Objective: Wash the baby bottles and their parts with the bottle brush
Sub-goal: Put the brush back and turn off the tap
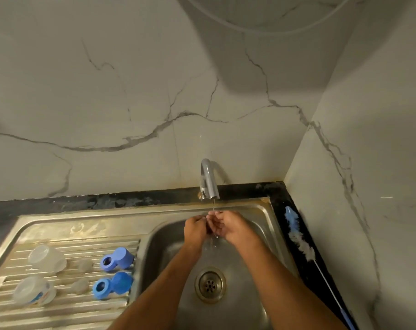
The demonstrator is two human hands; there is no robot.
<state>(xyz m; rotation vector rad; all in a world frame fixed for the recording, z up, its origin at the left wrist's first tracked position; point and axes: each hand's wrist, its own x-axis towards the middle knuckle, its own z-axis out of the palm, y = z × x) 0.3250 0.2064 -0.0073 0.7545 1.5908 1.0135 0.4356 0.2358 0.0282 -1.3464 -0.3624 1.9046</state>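
Both hands meet under the tap [209, 181] above the steel sink [257, 217], and the thin stream of water falls right where their fingertips come together. The left hand [195, 228] has its fingers curled inward and the right hand [228, 226] is cupped with fingers bent toward it; whether either pinches something small cannot be told, since the fingertips overlap and nothing shows clearly between them. Water runs off below the palms toward the drain [210, 284]. Both forearms cross the basin and are cut off by the lower edge of the view, hiding part of the basin floor. On the ribbed drainboard [59, 313] to the left lie two clear bottles [46, 257] on their sides, blurred, the nearer one with faint print too soft to read. Just beside them sit two pale translucent teats [84, 265], hard to make out against the steel. Further right, near the basin's edge, rest two blue collar rings [107, 263], each touching a blue cap [123, 257]. The bottle brush [299, 241] lies on the black counter strip [280, 206] to the right of the sink, against the marble wall [130, 103], bristles toward the back and its thin handle running out of view at the bottom.
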